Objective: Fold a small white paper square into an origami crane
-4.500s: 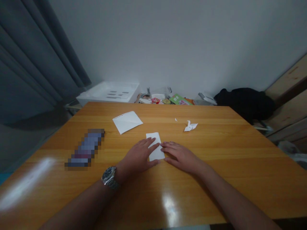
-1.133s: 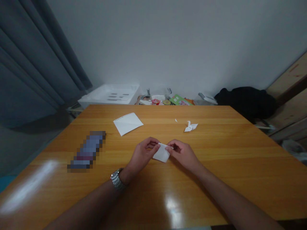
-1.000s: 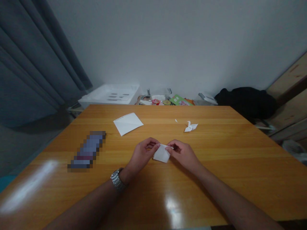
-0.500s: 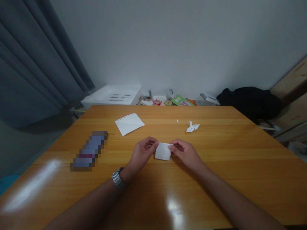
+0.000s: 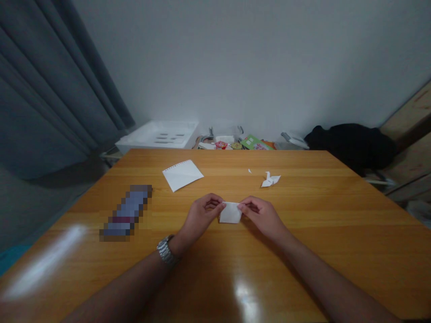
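A small, squarish piece of white paper (image 5: 230,213) is held between my two hands, just above or on the wooden table (image 5: 188,287); I cannot tell which. My left hand (image 5: 201,214), with a metal-banded watch at its wrist, pinches the upper left corner between thumb and fingers. At the upper right corner, my right hand (image 5: 261,214) pinches the same paper, thumb on the near face. Beyond the right hand lies a folded white paper crane (image 5: 270,180). A tiny paper scrap (image 5: 249,171) rests to the crane's left.
A white sheet (image 5: 182,175) with a perforated edge lies at the far left of centre. Nearer, at left, is a pixelated dark oblong object (image 5: 127,211). Behind the table stand a white plastic tray (image 5: 158,134), a green booklet (image 5: 252,141) and a black cloth heap (image 5: 350,143).
The paper looks slightly shorter from top to bottom, as if tilted a little. Both hands keep their pinch at nearly the same spot.
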Action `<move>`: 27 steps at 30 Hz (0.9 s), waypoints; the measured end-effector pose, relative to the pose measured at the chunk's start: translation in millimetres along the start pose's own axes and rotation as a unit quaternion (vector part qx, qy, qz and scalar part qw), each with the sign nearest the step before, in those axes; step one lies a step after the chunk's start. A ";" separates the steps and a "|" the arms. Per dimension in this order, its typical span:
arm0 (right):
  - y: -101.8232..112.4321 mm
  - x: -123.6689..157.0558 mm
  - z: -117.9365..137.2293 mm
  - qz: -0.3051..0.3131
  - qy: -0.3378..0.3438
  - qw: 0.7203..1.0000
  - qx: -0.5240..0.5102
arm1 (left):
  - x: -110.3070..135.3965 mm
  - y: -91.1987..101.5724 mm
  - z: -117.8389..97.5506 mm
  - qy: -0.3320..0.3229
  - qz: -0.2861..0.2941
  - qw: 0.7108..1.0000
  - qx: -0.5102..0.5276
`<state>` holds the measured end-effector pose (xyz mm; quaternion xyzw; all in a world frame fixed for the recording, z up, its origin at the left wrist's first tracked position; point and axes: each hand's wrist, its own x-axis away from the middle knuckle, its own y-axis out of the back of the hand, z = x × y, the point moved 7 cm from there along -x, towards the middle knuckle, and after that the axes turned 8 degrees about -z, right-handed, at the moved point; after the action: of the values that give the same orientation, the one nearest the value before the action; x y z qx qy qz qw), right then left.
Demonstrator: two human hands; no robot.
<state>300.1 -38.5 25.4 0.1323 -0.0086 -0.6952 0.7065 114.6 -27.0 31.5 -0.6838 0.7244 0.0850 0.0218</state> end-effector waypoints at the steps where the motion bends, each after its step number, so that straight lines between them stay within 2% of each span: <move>1: -0.1 0.0 -0.3 0.001 -0.002 1.000 -0.005 | 0.0 0.0 0.3 0.000 0.001 1.000 -0.003; 10: 0.2 -1.6 -5.5 0.008 -0.023 1.000 -0.019 | -0.7 3.5 8.4 0.028 -0.009 0.999 0.031; 27: 3.0 -4.1 -6.3 0.010 -0.014 1.000 -0.015 | -4.7 3.3 9.2 0.020 -0.011 0.999 0.037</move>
<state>304.1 -33.4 20.7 0.1122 -0.0097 -0.6896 0.7154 110.8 -20.8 23.5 -0.6917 0.7200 0.0442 0.0341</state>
